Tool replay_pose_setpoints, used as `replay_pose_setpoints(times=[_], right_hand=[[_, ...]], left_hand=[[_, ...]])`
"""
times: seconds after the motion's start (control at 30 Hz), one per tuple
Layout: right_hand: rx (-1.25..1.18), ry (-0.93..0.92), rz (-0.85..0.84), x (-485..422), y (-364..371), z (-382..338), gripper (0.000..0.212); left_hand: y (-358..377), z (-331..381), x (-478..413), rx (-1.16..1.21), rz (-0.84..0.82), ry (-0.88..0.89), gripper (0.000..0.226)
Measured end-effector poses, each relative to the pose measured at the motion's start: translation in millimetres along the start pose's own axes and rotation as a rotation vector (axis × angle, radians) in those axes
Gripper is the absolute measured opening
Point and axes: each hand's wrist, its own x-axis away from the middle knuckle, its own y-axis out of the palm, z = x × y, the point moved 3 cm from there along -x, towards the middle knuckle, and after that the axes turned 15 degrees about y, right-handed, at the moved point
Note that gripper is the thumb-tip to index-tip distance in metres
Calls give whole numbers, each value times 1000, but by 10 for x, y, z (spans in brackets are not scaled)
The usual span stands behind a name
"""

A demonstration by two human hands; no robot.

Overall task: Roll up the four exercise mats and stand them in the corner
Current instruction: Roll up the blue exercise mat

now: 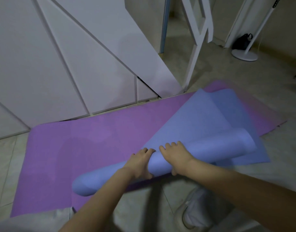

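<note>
The left hand and right hand each curl a snug grip round the middle of the blue mat, half rolled on the purple mat on the floor. Its far end looks looser, so it may roll crooked.

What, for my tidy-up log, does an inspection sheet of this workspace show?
Surface: tiled floor, dimly lit.
Job's things: blue mat partly rolled, lying askew on flat purple mat; other two mats not seen.
Clutter: dark bag beside white floor stand.
Grippers: left hand and right hand both grip the rolled part.
Cables: nothing seen.
Surroundings: white cabinet doors behind the mats.
</note>
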Motion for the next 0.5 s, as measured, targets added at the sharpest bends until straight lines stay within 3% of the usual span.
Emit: replay_pose_setpoints(times=[0.13, 0.3, 0.5], right_hand=[[-70, 30, -73, -55, -5, 135, 84], [-165, 35, -194, -102, -88, 186, 83], [-170, -23, -495, -149, -110, 275, 88]], left_hand=[[138, 130, 20, -27, 57, -23, 91], [381, 293, 154, -174, 334, -119, 119], [612, 483, 168, -154, 338, -121, 118]])
